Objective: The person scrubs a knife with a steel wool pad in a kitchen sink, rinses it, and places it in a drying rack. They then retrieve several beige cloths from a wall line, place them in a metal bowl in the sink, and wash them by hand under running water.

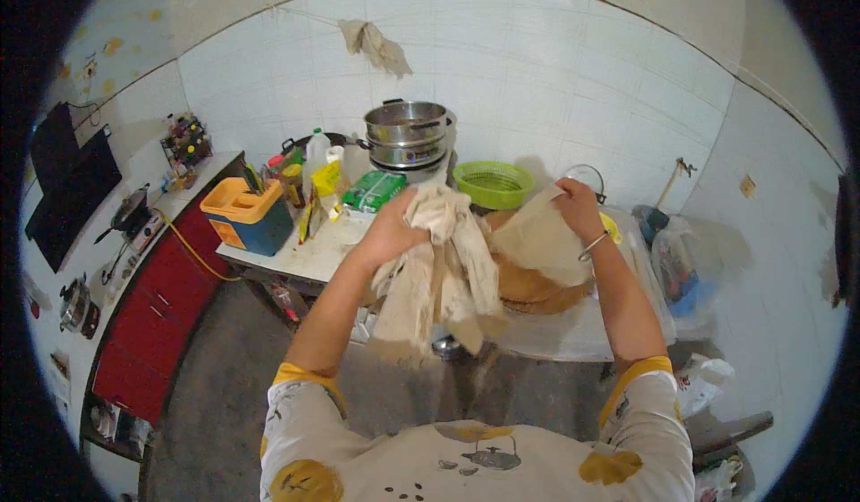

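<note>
My left hand [394,231] is closed on a bunched beige cloth [439,269], whose folds hang down past the table's front edge. My right hand [578,205] pinches the upper corner of a thinner beige cloth [543,238]. This second cloth slopes down over a round brown board [533,289], or a stack of them, on the table. Its left edge lies close to the bunched cloth, and I cannot tell whether they touch. Behind the hands stands a green plastic basket [493,182].
Stacked steel steamer pots [406,135], a green packet [374,191] and a blue-and-orange caddy [247,217] stand along the table's left and back. Plastic bags [685,269] sit at its right end. Red cabinets [148,341] line the left wall; a rag [374,47] hangs above.
</note>
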{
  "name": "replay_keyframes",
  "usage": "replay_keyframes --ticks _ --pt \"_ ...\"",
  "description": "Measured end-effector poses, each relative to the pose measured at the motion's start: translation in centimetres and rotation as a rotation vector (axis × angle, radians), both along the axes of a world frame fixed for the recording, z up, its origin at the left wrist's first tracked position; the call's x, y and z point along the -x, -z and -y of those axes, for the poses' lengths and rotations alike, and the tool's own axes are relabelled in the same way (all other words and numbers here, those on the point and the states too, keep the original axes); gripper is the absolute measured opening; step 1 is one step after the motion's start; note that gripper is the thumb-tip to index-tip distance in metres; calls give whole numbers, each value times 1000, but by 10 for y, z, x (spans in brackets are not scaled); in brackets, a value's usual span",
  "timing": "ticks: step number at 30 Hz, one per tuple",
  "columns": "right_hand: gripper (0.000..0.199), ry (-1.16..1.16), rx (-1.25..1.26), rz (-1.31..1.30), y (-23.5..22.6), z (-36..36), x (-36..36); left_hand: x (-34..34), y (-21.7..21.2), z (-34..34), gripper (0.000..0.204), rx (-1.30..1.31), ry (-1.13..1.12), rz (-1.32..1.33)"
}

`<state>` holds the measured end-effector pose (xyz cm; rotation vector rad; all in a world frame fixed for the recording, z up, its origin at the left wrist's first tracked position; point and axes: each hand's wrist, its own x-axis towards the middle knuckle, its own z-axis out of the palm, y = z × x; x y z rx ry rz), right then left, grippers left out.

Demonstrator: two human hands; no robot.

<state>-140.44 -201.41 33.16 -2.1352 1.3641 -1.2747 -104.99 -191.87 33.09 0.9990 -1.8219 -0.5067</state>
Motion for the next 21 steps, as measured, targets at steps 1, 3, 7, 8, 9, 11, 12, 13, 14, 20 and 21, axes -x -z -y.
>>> replay_keyframes --ticks 1,3,7,8,9,11,12,13,14,20,21 --pt "26 -70 -69 19 -3 0 -15 -1 -6 -14 57 -52 39 -37" --pt "28 -231 -148 78 1 -7 -53 -9 -6 -27 61 -82 50 -55" --pt "28 -619 -498 429 8 -34 -140 -14 -16 -40 71 -151 138 -288" --pt "28 -667 -530 486 -1 -56 -169 -28 -11 -42 71 -129 107 -339" --pt "27 -695 -552 536 -12 -71 -183 -41 -2 -36 71 -99 99 -396" --pt "30 -714 100 104 -18 -77 -194 -64 6 -31 74 -27 46 -424" --pt "31 -698 423 -112 -20 -79 -201 -73 8 -33 76 6 35 -431" --pt "30 -828 134 113 -24 -81 -212 -83 9 -37 78 39 21 -437" --pt "30 -934 -169 331 -26 -82 -224 -88 9 -41 80 68 13 -447" --pt "25 -1100 -463 428 -11 -68 -318 -161 3 -76 74 -186 -58 -400" --pt "20 -1022 -387 324 -10 -67 -331 -172 6 -79 70 -219 -105 -361"
